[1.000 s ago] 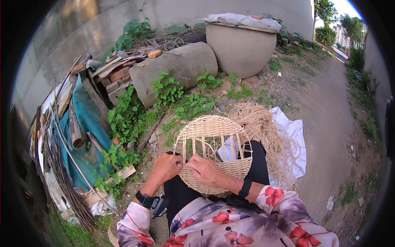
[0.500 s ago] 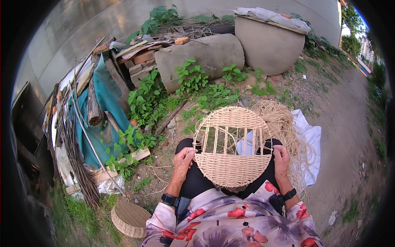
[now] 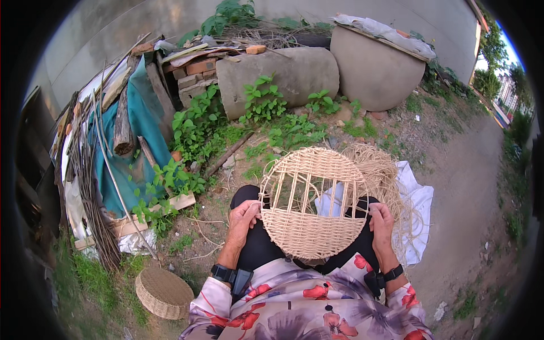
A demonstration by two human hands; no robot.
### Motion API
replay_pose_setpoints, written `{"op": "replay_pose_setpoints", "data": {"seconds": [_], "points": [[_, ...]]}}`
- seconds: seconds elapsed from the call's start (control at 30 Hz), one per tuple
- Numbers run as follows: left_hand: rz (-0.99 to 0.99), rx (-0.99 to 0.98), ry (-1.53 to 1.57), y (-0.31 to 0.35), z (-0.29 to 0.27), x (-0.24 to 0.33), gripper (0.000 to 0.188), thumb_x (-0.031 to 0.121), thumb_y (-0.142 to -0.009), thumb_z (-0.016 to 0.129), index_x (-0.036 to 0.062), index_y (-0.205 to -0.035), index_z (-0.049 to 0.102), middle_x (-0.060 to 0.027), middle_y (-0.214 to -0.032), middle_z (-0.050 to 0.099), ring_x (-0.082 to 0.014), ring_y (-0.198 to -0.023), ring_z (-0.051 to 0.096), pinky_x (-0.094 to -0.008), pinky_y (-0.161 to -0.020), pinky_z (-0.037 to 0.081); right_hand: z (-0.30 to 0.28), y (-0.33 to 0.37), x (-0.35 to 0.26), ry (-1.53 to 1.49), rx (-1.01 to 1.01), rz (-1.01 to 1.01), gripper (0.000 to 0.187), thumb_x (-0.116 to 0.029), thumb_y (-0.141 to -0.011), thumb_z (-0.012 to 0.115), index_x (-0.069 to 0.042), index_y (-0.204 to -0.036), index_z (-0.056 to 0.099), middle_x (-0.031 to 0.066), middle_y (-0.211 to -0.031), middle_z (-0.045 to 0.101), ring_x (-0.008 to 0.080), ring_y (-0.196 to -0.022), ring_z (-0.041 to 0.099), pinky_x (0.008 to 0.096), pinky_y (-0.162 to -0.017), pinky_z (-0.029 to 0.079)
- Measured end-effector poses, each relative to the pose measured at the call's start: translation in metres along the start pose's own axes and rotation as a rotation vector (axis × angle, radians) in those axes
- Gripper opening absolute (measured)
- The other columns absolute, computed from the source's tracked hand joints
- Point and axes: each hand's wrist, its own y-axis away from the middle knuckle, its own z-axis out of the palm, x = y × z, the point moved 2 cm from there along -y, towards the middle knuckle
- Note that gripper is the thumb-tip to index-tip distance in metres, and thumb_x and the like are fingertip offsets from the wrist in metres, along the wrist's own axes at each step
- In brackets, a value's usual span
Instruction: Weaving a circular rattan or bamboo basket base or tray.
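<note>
A round, half-woven cord panel [image 3: 314, 232] hangs upright over my lap. Its top and bottom are densely woven, while bare paired cords cross the gap in the middle. My left hand [image 3: 243, 215] is closed on the panel's left rim, thumb and fingers pinched together. At the right rim, my right hand [image 3: 381, 220] is pinched in the same way, level with the edge of the lower weave. Whether its fingertips grip the rim or a loose cord there is too small to tell. Behind the panel's right side lies a heap of loose cord [image 3: 375, 164].
White cloth [image 3: 416, 212] lies under the cord heap. A finished round woven basket [image 3: 164, 293] sits on the ground at lower left. Beyond are stacked sticks, teal sheeting [image 3: 150, 107], a concrete pipe [image 3: 277, 79], a large clay pot [image 3: 377, 68] and green plants.
The panel and both hands appear slightly further left and the panel is tilted a little clockwise. The whole scene has shifted with my head. Both hands keep their pinch at the rims.
</note>
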Motion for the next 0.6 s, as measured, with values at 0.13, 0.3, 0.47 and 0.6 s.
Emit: {"op": "replay_pose_setpoints", "data": {"seconds": [0.13,0.3,0.47,0.6], "points": [[-0.014,-0.015,-0.016,-0.003,0.0,-0.001,0.026,0.027,-0.097,0.059,0.0062,-0.108,0.07,0.005,-0.075,0.061,-0.0007,-0.062,0.047,-0.016,-0.053,0.036,0.033,0.046,-0.112,-0.12,-0.615,-0.13,0.013,-0.006,-0.09,0.057,-0.001,-0.097,0.067,0.0006,-0.078,0.057,0.0073,-0.07,0.052,0.0232,-0.062,0.041],[-0.06,0.054,-0.05,0.002,0.0,0.003,0.028,0.02,-0.094,0.058,0.0093,-0.117,0.069,0.0049,-0.076,0.06,-0.0017,-0.062,0.048,-0.0169,-0.053,0.037,0.071,0.118,-0.235,-0.361,-1.623,-0.746,0.018,-0.015,-0.094,0.06,-0.001,-0.093,0.071,0.0157,-0.096,0.065,0.0267,-0.068,0.06,0.0357,-0.055,0.045],[-0.074,0.036,-0.084,-0.001,0.007,0.007,0.032,0.018,-0.092,0.057,0.0101,-0.121,0.068,0.0044,-0.076,0.059,-0.0026,-0.061,0.048,-0.0184,-0.053,0.038,0.075,0.137,-0.27,-0.497,-1.605,-0.888,0.012,-0.009,-0.091,0.06,0.001,-0.092,0.067,0.0167,-0.096,0.062,0.0265,-0.065,0.056,0.0352,-0.05,0.04],[-0.055,0.041,-0.08,0.001,0.005,0.008,0.03,0.019,-0.093,0.057,0.0043,-0.118,0.067,0.0045,-0.074,0.059,-0.0019,-0.058,0.047,-0.0175,-0.05,0.035,0.086,0.16,-0.241,-0.632,-1.349,-0.908,0.017,-0.01,-0.092,0.057,0.003,-0.099,0.065,0.0147,-0.093,0.058,0.0273,-0.067,0.054,0.0362,-0.051,0.039]]}}
